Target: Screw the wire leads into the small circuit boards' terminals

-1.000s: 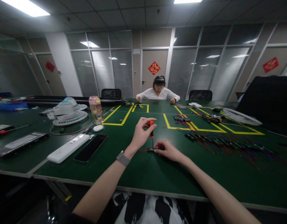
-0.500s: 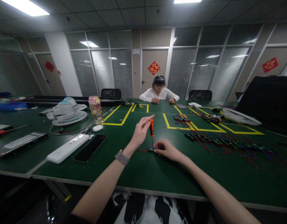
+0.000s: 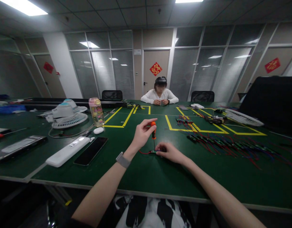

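An orange and black screwdriver point(image 3: 153, 130) stands nearly upright, its thin shaft running down to a small green circuit board point(image 3: 152, 152) on the table. My left hand point(image 3: 143, 133) grips the handle near its top, the index finger stretched over the end. At the board's right edge, my right hand point(image 3: 169, 152) is closed, thumb and fingers pinching the board or its wires; the exact grip is partly hidden. A red wire point(image 3: 144, 153) curves out from the board's left side.
To the right lie several wired circuit boards point(image 3: 231, 144). On the left are a black phone point(image 3: 91, 151), a white power strip point(image 3: 67, 152), a bottle point(image 3: 96, 112) and white fans point(image 3: 69, 118). Across the green table point(image 3: 136, 180) sits another person point(image 3: 159, 95).
My left thumb and fingers have shifted slightly around the screwdriver handle. My right hand stays at the board. The person opposite has brought their hands together.
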Motion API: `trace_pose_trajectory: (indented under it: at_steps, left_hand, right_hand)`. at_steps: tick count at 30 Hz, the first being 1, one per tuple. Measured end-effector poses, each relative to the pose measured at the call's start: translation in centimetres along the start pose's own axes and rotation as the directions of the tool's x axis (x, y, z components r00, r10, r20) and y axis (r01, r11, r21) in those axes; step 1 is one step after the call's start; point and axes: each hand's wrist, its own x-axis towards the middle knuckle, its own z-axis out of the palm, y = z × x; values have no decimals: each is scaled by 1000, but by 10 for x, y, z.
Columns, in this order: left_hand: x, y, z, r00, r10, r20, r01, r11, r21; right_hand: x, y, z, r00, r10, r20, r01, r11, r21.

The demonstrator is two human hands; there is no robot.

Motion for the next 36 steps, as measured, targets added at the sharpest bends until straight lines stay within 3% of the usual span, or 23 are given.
trace_pose_trajectory:
  at_steps: [3,8,13,18,23,28,33,36]
  left_hand:
    - [0,0,0,999,31,-33,-29,997,69]
    - [0,1,1,1000,-19,25,20,998,-66]
    - [0,1,0,997,59,-49,-52,991,122]
    - [0,0,0,999,-32,27,34,997,-68]
    - [-1,-1,0,995,59,-77,-49,991,128]
    - [-1,1,0,997,-38,66,42,998,-56]
    - [-3,3,1,993,81,-86,-62,977,206]
    - [-3,1,2,995,83,-54,-74,987,144]
  right_hand:
    - [0,0,0,1000,-2,0,2,1000,-1]
    - [0,0,-1,1000,-7,2,7,1000,-7]
    - [-1,-1,0,1000,-1,-2,1,1000,3]
    - [-1,-2,-1,1000,4,-4,-4,1000,-10]
    - [-1,-3,-1,1000,-4,-1,4,1000,0]
    - [-2,-5,-1,1000,5,2,-5,1000,-9]
    - [-2,-6,-2,1000,-1,0,1,1000,-18]
    - [-2,-5,-2,1000,-2,-5,2,999,-39]
